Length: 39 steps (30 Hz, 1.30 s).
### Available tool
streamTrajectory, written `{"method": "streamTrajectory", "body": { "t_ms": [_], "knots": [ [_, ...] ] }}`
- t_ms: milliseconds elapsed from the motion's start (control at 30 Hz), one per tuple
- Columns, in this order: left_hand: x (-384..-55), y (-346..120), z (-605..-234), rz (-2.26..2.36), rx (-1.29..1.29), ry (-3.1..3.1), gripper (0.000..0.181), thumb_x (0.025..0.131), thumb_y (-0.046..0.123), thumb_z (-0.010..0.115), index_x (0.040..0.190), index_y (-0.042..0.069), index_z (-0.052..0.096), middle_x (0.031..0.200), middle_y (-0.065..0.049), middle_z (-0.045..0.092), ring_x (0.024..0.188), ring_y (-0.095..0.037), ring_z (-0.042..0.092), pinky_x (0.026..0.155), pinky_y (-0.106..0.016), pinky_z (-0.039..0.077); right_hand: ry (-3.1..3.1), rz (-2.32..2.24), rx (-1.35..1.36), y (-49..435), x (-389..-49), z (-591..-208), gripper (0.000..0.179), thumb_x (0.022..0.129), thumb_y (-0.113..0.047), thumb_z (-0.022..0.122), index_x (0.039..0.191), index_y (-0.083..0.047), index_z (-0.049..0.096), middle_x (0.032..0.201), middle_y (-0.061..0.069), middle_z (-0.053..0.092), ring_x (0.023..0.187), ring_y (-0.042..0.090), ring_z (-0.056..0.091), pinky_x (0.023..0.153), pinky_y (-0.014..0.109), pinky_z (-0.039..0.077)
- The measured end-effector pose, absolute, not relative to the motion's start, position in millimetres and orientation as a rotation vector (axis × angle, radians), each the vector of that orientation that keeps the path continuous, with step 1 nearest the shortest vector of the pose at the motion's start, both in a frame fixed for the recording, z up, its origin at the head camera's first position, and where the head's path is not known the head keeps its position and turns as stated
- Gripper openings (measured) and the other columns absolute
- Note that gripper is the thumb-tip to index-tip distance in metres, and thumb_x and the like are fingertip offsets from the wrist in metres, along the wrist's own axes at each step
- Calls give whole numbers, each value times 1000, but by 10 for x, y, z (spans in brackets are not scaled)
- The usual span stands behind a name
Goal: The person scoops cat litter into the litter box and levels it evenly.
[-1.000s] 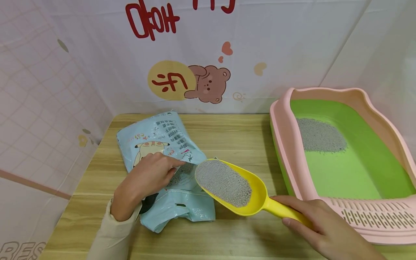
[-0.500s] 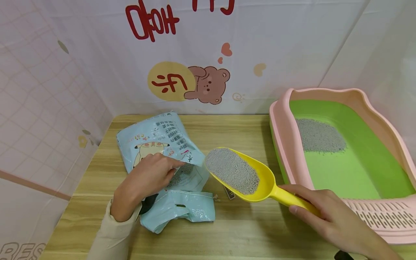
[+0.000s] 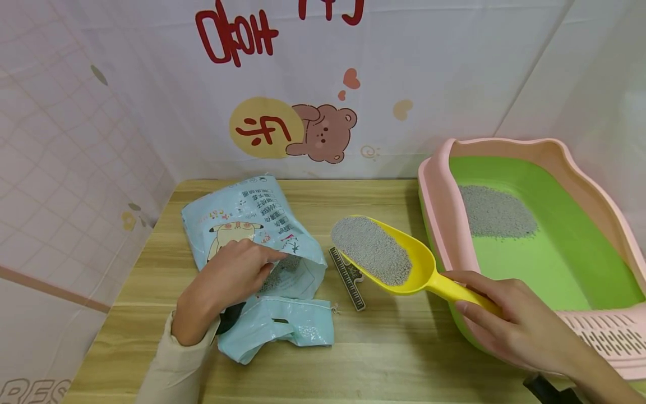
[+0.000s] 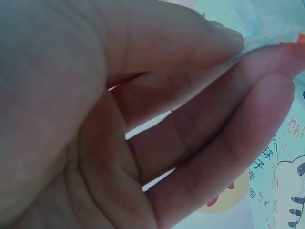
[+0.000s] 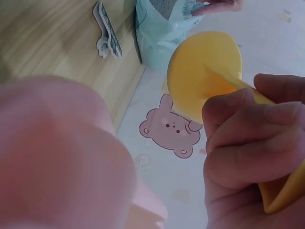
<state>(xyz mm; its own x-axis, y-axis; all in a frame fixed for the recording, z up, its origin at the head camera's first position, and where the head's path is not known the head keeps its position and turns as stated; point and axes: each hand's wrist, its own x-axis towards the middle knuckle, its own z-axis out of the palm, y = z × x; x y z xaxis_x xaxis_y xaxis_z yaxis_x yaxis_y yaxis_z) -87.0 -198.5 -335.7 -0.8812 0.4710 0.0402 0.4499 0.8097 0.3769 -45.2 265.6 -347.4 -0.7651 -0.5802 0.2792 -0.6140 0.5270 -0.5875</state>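
1. The yellow scoop (image 3: 421, 264), heaped with grey cat litter (image 3: 370, 249) toward its tip, is held above the tabletop between bag and litter box, its tip just beside the bag's mouth in the head view.
2. The right hand (image 3: 525, 325) has its fingers curled round the scoop's handle, overlapping the litter box's near left corner in that view.
3. The left hand (image 3: 234, 275) pinches the bag's mouth edge between thumb and finger; its other fingers are loosely bent.
4. The pale blue litter bag (image 3: 254, 199) lies at left, its mouth gaping toward the scoop, its torn top flap (image 3: 303, 322) folded nearer the person.
5. A black-and-cream clip (image 3: 348, 280) lies near the mouth, partly under the scoop's outline.
6. The pink-rimmed green litter box (image 3: 449, 224) stands at right, litter patch (image 3: 497, 213) inside, slotted lip nearest the person.
7. A strip of wooden tabletop (image 3: 378, 365) separates bag and box, running back to the bear-printed wall sheet (image 3: 383, 101).
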Motion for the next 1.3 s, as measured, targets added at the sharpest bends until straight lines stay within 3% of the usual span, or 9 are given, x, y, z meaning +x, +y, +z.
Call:
{"method": "streamTrajectory", "body": {
  "t_ms": [167, 500, 733, 967, 1300],
  "knots": [
    [-864, -1989, -3351, 584, 742, 2941, 39, 97, -10, 64, 127, 7, 84, 58, 12, 49, 51, -6, 34, 49, -27, 35, -2697, 1003, 1025, 2675, -517, -3427, 58, 96, 6, 76, 147, -21, 67, 85, -17, 62, 63, -4, 43, 61, 19, 40],
    [-847, -1999, -3353, 587, 735, 2941, 39, 98, -8, 66, 128, 8, 84, 59, 12, 49, 49, -6, 33, 49, -26, 36, -2756, 998, 931, 2765, -636, -3408, 54, 100, 3, 75, 146, -23, 67, 74, -19, 50, 58, -2, 34, 54, 24, 35],
    [-840, -1997, -3360, 609, 750, 2950, 40, 96, -10, 64, 124, 8, 85, 60, 13, 51, 51, -5, 32, 49, -27, 34, -2745, 977, 907, 2821, -702, -3390, 52, 99, 5, 75, 145, -19, 69, 83, -14, 63, 63, 1, 46, 57, 23, 38],
    [-843, -1997, -3363, 611, 755, 2949, 39, 96, -10, 65, 124, 8, 85, 60, 13, 52, 51, -5, 33, 49, -27, 34, -2800, 1039, 795, 2889, -755, -3343, 47, 103, 3, 71, 146, -15, 68, 79, -9, 62, 65, 10, 54, 51, 26, 39],
    [-845, -1986, -3352, 613, 736, 2939, 40, 97, -10, 64, 126, 8, 85, 55, 13, 47, 50, -5, 30, 49, -26, 34, -2837, 1160, 639, 3008, -864, -3243, 36, 109, -4, 66, 141, -18, 69, 77, -3, 58, 48, 15, 46, 43, 31, 36]
  ]
}}
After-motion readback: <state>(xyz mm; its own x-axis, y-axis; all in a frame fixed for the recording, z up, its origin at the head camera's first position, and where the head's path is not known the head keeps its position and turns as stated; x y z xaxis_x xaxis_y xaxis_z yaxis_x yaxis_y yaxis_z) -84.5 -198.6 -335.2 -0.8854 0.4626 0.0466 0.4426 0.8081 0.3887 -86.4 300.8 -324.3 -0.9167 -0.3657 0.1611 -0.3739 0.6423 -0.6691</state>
